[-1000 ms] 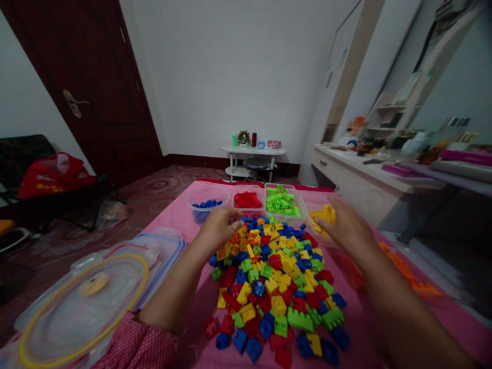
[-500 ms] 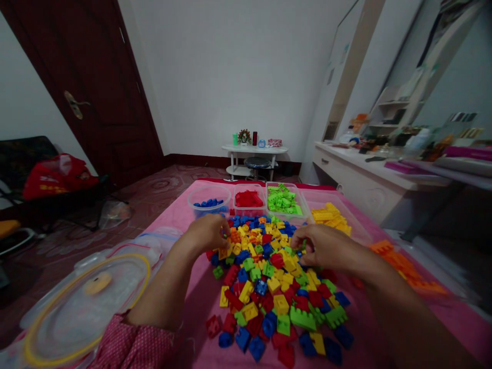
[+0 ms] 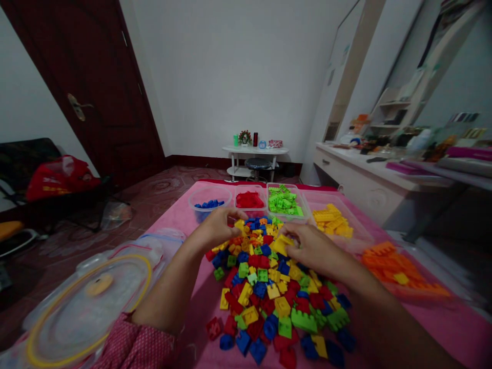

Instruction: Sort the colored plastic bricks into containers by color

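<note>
A loose pile of building bricks point(image 3: 263, 275) in red, blue, green, yellow and orange is heaped on the pink cloth. My left hand point(image 3: 219, 225) is at the far left of the pile, with a small yellow brick point(image 3: 240, 224) between thumb and forefinger. Over the pile's right side, my right hand point(image 3: 309, 242) pinches a larger yellow brick point(image 3: 281, 245). Behind the pile stand clear tubs: a round one of blue bricks point(image 3: 209, 204), one of red bricks point(image 3: 249, 200), one of green bricks point(image 3: 283, 200) and one of yellow bricks point(image 3: 332, 220).
At the right, a tray of orange bricks point(image 3: 388, 266) holds one yellow brick point(image 3: 401, 279). Clear lids point(image 3: 88, 302), one with a yellow ring, lie at the left. A cluttered dresser point(image 3: 357, 169) stands to the right, and a small white table point(image 3: 255, 150) by the back wall.
My left hand has moved right and slightly away, to a yellow brick. My right hand has shifted left, and a yellow brick now shows in its fingers. Bricks mid-pile have shifted.
</note>
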`<act>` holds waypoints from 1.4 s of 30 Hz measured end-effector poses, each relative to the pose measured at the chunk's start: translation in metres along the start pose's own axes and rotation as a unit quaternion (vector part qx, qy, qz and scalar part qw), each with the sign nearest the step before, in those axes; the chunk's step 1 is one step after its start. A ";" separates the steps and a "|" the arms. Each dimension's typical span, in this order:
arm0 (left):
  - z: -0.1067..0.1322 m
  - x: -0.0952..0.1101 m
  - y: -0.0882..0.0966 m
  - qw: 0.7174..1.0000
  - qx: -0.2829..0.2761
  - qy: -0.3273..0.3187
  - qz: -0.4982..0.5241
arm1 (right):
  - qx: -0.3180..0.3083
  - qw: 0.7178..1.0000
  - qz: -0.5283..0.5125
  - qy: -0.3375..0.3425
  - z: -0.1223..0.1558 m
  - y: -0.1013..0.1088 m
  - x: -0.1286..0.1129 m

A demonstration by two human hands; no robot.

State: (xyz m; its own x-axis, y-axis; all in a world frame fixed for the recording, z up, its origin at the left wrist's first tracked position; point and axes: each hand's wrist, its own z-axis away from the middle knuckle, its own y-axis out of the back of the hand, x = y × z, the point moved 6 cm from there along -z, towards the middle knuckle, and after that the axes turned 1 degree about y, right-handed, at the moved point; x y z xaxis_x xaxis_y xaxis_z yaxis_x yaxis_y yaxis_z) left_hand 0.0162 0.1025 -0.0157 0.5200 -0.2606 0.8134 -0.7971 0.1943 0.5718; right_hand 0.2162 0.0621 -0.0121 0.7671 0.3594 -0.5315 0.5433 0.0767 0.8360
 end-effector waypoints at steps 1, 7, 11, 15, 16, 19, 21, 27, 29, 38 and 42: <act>0.000 0.006 -0.004 0.996 -0.009 -0.009 0.087 | 0.013 0.997 -0.081 -0.007 -0.001 0.002 -0.002; 0.000 0.022 -0.030 0.922 -0.052 -0.034 0.383 | 0.019 0.890 -0.453 -0.049 -0.002 -0.005 -0.012; -0.001 0.023 -0.040 0.915 -0.037 -0.041 0.399 | 0.025 0.861 -0.504 -0.068 -0.001 -0.015 -0.010; -0.001 0.029 -0.044 0.919 -0.020 -0.070 0.388 | 0.035 0.828 -0.552 -0.096 -0.001 -0.022 -0.007; -0.001 0.030 -0.045 0.918 -0.019 -0.075 0.388 | 0.034 0.821 -0.561 -0.100 -0.001 -0.023 -0.006; -0.001 0.032 -0.050 0.919 -0.023 -0.084 0.385 | 0.036 0.811 -0.574 -0.108 0.000 -0.025 -0.005; -0.002 0.032 -0.055 0.920 -0.027 -0.091 0.379 | 0.028 0.806 -0.581 -0.108 0.001 -0.026 -0.004; -0.003 0.031 -0.059 0.941 -0.022 -0.098 0.323 | 0.060 0.818 -0.560 -0.115 -0.004 -0.012 0.016; -0.004 0.028 -0.054 0.952 -0.004 -0.085 0.294 | 0.144 0.827 -0.529 -0.126 -0.005 0.007 0.036; -0.012 0.005 -0.052 0.989 0.043 -0.060 0.124 | 0.377 0.881 -0.216 -0.190 0.008 0.072 0.101; -0.011 0.000 -0.060 0.997 0.028 -0.075 -0.013 | 0.295 0.939 -0.094 -0.149 -0.003 0.057 0.095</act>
State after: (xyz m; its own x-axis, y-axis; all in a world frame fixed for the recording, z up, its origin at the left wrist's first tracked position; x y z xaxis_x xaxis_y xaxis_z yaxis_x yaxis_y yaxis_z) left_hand 0.0676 0.1010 -0.0488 0.4917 -0.4045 0.7711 -0.8021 0.1343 0.5819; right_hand 0.3191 0.1035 -0.0146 0.6528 0.1073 -0.7499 0.7053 -0.4472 0.5501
